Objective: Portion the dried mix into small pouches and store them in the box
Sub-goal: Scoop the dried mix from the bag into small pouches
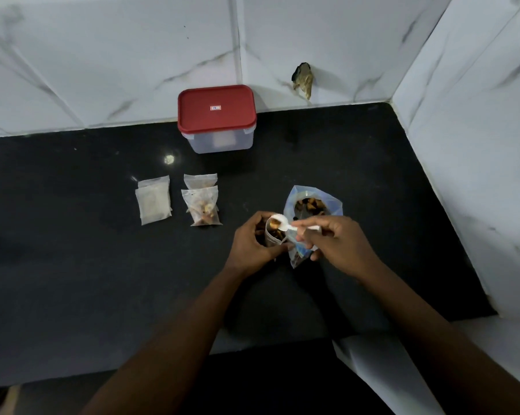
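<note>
Notes off the head feed. Two arms in my view, both bare along all the length the frame shows.

Left forearm (pixel 175 330): long, lean, narrowing evenly to the wrist.

Right forearm (pixel 426 319): same build. It looks thicker near the bottom edge, where the wide lens stretches it.

Left hand (pixel 249 244): bare, knuckles rounded and smooth.

Right hand (pixel 342 244): bare too. Nails seem short and pale at the tips, though the light is dim and I can't be sure.
</note>
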{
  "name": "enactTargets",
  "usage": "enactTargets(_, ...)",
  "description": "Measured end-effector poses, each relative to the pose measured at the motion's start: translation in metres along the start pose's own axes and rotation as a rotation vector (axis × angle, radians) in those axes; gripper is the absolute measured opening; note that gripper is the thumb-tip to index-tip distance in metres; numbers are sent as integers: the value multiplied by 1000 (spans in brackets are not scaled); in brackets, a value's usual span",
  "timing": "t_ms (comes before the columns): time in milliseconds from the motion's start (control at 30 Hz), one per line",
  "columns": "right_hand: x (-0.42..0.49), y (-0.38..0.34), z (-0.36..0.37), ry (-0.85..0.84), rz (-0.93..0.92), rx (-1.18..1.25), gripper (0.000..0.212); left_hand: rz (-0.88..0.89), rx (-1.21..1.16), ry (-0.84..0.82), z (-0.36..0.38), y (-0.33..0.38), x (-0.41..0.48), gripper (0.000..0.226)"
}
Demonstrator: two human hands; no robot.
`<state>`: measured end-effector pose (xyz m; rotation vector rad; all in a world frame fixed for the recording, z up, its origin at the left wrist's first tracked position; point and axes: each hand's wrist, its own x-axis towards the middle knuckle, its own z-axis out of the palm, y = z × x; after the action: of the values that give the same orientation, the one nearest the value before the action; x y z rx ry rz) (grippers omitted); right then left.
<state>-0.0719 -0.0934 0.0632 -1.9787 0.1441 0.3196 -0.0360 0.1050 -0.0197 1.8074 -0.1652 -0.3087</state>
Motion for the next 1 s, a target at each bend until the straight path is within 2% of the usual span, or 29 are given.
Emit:
enactTargets(100,-2,15,11,13,-230,-349,26,17,10,25,0,1,-2,53)
enactTargets(200,-4,27,18,85,-391,-416,28,25,11,34,1,2,-3,53)
enactTargets(300,-6,33,19,134,-433,-407,26,22,33,25,0,2,-3,55)
enactTargets(400,-11,31,19,160,-293,-227,25,12,34,7,-1,1,-3,55)
enactTargets(500,-13,26,16,197,-30,112,22,2,38,-11,-2,2,-2,54)
enactTargets(567,-12,23,11,241,98,353,19,1,34,-21,-3,2,-2,54)
enactTargets(633,-9,23,3,312,190,492,17,1,32,-27,-3,2,-3,55)
enactTargets(733,-1,32,-5,384,244,421,14,-3,29,-38,-4,2,-3,56)
enactTargets(867,12,36,-4,249,377,389,18,-18,-6,-94,-7,0,-3,57)
enactTargets(933,15,36,-3,201,371,227,21,-14,-29,-123,-10,-3,-3,55)
enactTargets(1000,14,37,-3,211,279,-68,23,-20,-73,-132,-13,-4,-4,50)
